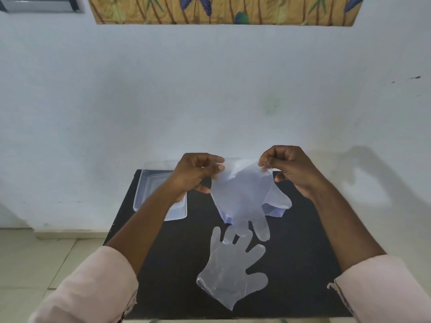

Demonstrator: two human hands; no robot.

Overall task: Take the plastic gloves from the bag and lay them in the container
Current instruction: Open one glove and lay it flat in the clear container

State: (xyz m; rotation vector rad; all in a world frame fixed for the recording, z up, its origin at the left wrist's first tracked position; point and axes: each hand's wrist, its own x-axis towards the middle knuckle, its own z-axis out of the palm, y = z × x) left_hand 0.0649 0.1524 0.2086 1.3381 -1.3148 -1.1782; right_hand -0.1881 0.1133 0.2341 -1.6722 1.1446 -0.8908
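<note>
Both hands raised over the black table (303,264), each pinching a top corner of one clear plastic glove. Left hand (198,171): thumb and fingertips closed on the cuff's left corner. Right hand (291,169): thumb and fingertips closed on the right corner. Held glove (245,197) hangs below the two grips, fingers pointing down, its lowest fingertips overlapping the view of the second glove.

Second glove (231,269) lies flat on the table, directly below the grips and nearer the person, fingers spread toward the far edge.

Container (144,190): clear, rectangular, low-walled, below and left of the left grip; left wrist and forearm cover much of it.

Crumpled plastic behind the held glove, below the right grip: bag or another glove, cannot tell.

Count: gloves clearly seen 2; container 1; hands 2, pink sleeves (93,287) 2.
</note>
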